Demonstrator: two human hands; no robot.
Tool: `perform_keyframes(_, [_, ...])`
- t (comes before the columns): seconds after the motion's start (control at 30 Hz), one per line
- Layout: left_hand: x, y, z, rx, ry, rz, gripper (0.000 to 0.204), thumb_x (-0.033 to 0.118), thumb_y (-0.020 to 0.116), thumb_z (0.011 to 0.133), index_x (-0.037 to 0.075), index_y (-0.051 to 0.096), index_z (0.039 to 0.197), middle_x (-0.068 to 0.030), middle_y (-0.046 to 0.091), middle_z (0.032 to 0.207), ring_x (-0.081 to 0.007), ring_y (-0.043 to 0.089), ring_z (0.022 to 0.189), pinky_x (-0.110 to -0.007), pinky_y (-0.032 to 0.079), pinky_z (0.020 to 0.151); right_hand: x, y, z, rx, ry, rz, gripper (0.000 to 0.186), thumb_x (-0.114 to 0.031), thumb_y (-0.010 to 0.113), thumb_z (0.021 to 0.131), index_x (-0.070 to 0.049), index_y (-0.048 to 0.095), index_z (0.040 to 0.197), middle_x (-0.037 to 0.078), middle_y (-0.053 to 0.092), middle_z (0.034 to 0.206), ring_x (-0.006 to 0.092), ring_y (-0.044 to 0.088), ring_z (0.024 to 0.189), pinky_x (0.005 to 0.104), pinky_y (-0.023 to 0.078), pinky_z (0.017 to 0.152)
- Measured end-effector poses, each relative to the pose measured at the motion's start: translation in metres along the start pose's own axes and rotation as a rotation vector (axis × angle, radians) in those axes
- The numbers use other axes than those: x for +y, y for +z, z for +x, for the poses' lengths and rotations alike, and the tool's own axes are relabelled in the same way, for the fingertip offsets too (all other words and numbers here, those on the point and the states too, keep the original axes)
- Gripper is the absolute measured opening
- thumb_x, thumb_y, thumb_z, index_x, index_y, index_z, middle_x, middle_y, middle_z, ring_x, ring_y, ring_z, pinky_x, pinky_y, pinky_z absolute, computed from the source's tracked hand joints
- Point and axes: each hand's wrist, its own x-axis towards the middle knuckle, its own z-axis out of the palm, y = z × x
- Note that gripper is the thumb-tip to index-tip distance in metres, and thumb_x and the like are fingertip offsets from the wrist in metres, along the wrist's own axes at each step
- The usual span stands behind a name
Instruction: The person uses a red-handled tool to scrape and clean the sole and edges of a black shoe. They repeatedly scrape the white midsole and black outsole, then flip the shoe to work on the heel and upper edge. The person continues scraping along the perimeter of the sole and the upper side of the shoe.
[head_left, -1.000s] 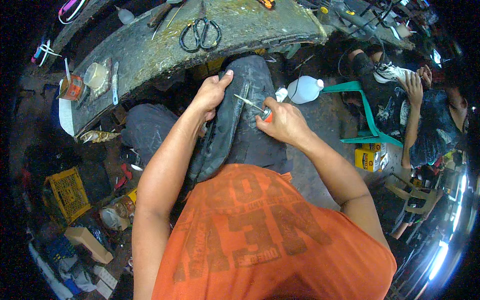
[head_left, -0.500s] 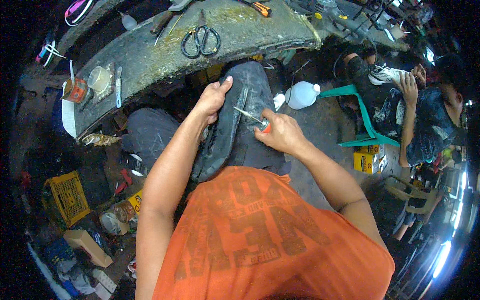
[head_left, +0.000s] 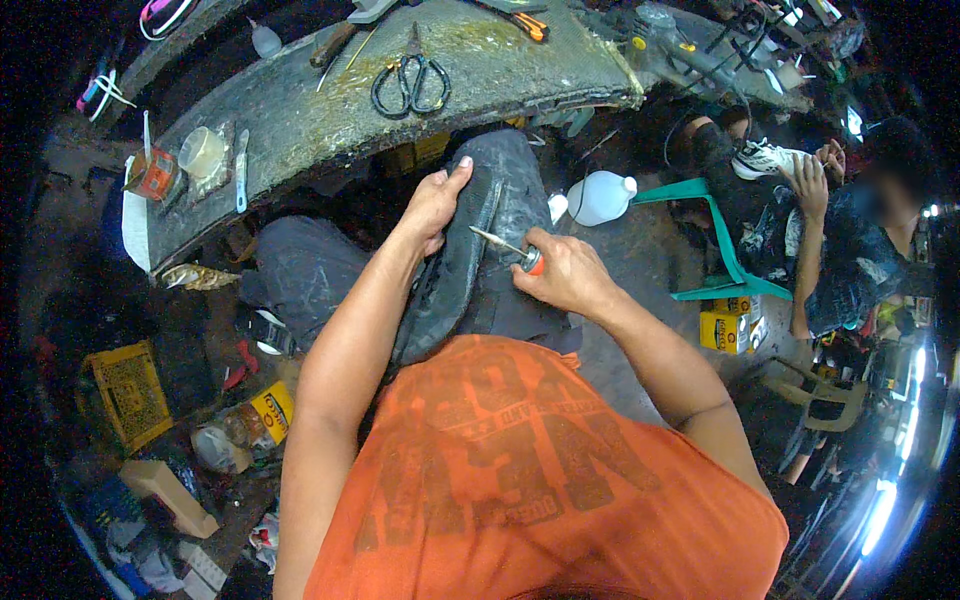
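A black shoe (head_left: 462,275) lies lengthwise across my lap, against my dark trousers. My left hand (head_left: 438,208) is closed around its far left side, thumb up along the edge. From the right, my right hand (head_left: 568,272) grips an awl (head_left: 505,243) by its handle, part of which shows red. The awl's thin metal shaft points left, and its tip is at or very near the shoe's right edge. Whether the tip touches the shoe, I cannot tell. My palm and fingers hide most of the handle.
Ahead, a worn workbench (head_left: 300,110) bears scissors (head_left: 411,86), a knife (head_left: 242,172), a clear cup (head_left: 201,152) and a tin (head_left: 154,175). A white jug (head_left: 601,197) and a green stool (head_left: 735,240) stand right, near a seated person holding a white shoe (head_left: 765,159). A yellow crate (head_left: 128,395) is left.
The view has shifted slightly, so the bench tools appear a little lower and farther right. Both hands keep their hold on the shoe and the awl, with little other movement.
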Motion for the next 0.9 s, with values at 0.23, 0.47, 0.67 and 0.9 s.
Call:
perform_keyframes(0.23, [-0.001, 0.001, -0.004, -0.043, 0.099, 0.127, 0.045, 0.037, 0.074, 0.095, -0.001, 0.064, 0.118, -0.0098, 0.073, 0.105, -0.0178, 0.071, 0.088, -0.034, 0.057, 0.079, -0.007, 0.002, -0.011, -0.037, -0.048, -0.005, 0.038, -0.034, 0.075, 0.083, -0.002, 0.064, 0.103, 0.024, 0.071, 0.085, 0.0433, 0.07, 0.083, 0.0522, 0.055, 0.075])
perform_keyframes(0.47, [-0.008, 0.001, 0.003, 0.022, 0.142, 0.217, 0.049, 0.042, 0.074, 0.094, 0.0, 0.065, 0.118, -0.009, 0.073, 0.105, -0.0174, 0.069, 0.085, -0.034, 0.056, 0.079, -0.011, 0.002, -0.006, -0.031, 0.038, -0.015, 0.038, -0.034, 0.074, 0.083, -0.003, 0.065, 0.103, 0.023, 0.072, 0.09, 0.0428, 0.07, 0.085, 0.0521, 0.055, 0.077])
perform_keyframes(0.67, [-0.005, 0.005, -0.001, 0.064, 0.144, 0.249, 0.056, 0.046, 0.075, 0.092, -0.003, 0.064, 0.117, -0.0125, 0.072, 0.104, -0.0195, 0.069, 0.087, -0.036, 0.056, 0.08, -0.012, 0.005, -0.009, -0.051, -0.019, -0.054, 0.038, -0.034, 0.074, 0.083, -0.002, 0.065, 0.103, 0.023, 0.072, 0.09, 0.0425, 0.07, 0.086, 0.0519, 0.056, 0.077])
perform_keyframes(0.9, [-0.004, 0.006, -0.002, 0.097, 0.106, 0.215, 0.049, 0.037, 0.077, 0.093, -0.004, 0.063, 0.116, -0.0118, 0.072, 0.105, -0.0186, 0.069, 0.09, -0.035, 0.056, 0.079, -0.011, 0.005, -0.011, -0.031, -0.076, -0.039, 0.037, -0.032, 0.074, 0.083, -0.002, 0.065, 0.103, 0.023, 0.072, 0.089, 0.042, 0.071, 0.084, 0.0512, 0.056, 0.076])
